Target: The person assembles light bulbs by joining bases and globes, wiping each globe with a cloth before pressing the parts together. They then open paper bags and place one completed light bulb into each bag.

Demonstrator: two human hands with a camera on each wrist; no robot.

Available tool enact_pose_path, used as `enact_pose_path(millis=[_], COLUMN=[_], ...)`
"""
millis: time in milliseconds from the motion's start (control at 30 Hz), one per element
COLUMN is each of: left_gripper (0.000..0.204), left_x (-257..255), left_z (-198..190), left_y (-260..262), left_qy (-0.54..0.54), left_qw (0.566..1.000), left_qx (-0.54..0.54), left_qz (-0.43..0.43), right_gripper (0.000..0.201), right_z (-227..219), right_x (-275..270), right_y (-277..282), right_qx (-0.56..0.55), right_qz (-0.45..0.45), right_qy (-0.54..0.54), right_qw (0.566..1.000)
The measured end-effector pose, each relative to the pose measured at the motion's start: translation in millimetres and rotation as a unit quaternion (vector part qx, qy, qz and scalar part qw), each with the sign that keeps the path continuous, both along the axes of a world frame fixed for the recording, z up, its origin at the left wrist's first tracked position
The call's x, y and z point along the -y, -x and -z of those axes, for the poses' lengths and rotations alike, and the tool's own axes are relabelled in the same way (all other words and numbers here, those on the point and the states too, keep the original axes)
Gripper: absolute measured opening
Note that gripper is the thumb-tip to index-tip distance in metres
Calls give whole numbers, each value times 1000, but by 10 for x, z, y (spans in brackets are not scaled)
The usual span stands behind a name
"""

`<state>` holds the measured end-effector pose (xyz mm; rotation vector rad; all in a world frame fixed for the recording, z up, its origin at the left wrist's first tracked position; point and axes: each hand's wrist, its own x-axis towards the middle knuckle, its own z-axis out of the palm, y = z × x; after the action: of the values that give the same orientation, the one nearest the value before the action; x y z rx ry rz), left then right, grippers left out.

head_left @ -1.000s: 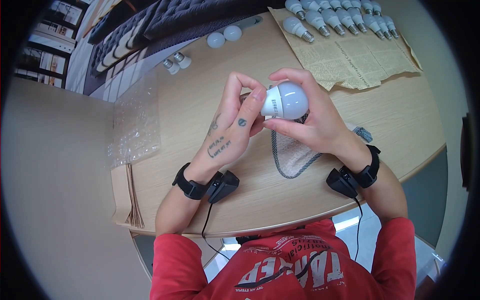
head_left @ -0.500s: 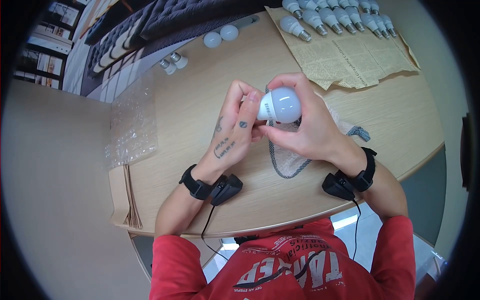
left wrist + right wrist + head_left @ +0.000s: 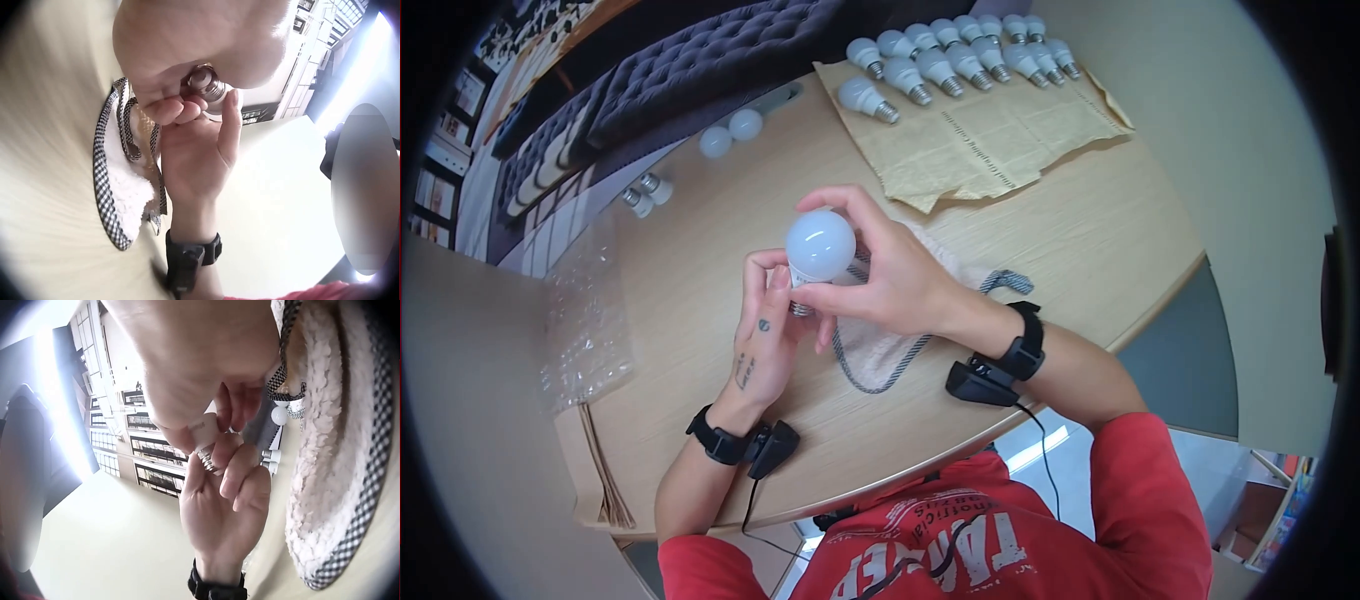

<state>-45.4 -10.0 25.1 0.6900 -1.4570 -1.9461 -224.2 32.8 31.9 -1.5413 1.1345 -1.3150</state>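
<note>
Both hands hold one white light bulb (image 3: 820, 245), its frosted dome up and toward the far side, its screw base pointing down. The right hand (image 3: 892, 275) curls its thumb and fingers round the bulb from the right. From the left, the left hand (image 3: 768, 335) pinches low, with thumb and fingertips at the collar and metal screw base (image 3: 205, 457). A fluffy pale cloth (image 3: 878, 352) with checkered trim shows below the right hand; in the right wrist view the cloth (image 3: 325, 444) looms large beside that hand.
Rows of bulbs (image 3: 938, 72) lie on printed brown paper (image 3: 990, 150) at the back. Two pairs of loose bulbs (image 3: 716, 142) sit at the table's far left. Clear plastic packaging (image 3: 585, 320) and folded brown paper (image 3: 585, 460) lie along the left side.
The bulb has turned from lying sideways to dome up, and its screw base now shows below. Both hands still grip it. The head view has swung, shifting the table leftward and down.
</note>
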Motion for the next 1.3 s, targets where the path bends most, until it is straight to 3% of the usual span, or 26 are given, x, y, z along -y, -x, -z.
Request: enact_pose_path(millis=[100, 233, 400, 567, 633, 767, 967, 1300], left_gripper=[33, 34, 35, 36, 37, 38, 38, 36], left_x=[-13, 44, 190, 272, 269, 261, 251, 252], left_z=[-11, -22, 119, 120, 138, 172, 173, 158], left_y=[40, -73, -338, -403, -393, -409, -393, -404], left_qy=[22, 60, 16, -9, 3, 15, 20, 19], left_qw=[999, 995, 991, 988, 988, 988, 988, 988], left_qx=[28, 74, 122, 135, 142, 142, 144, 149], left_qz=[-4, -15, -58, -68, -65, -60, -55, -39], right_gripper=[67, 68, 70, 63, 60, 53, 49, 50], right_z=[5, -217, -410, -27, 105, 216, 308, 462], right_x=[10, 103, 262, 283, 225, 250, 309, 281], right_y=[11, 234, 1629, 3262, 3585, 3895, 4098, 4103], right_qx=[17, 73, -64, -244, -306, -398, -491, -515], right_qz=[25, 149, 286, 469, 492, 502, 491, 505], right_qy=[9, 48, 42, -70, -116, -187, -214, -163], right_qw=[1000, 985, 955, 846, 807, 744, 687, 673])
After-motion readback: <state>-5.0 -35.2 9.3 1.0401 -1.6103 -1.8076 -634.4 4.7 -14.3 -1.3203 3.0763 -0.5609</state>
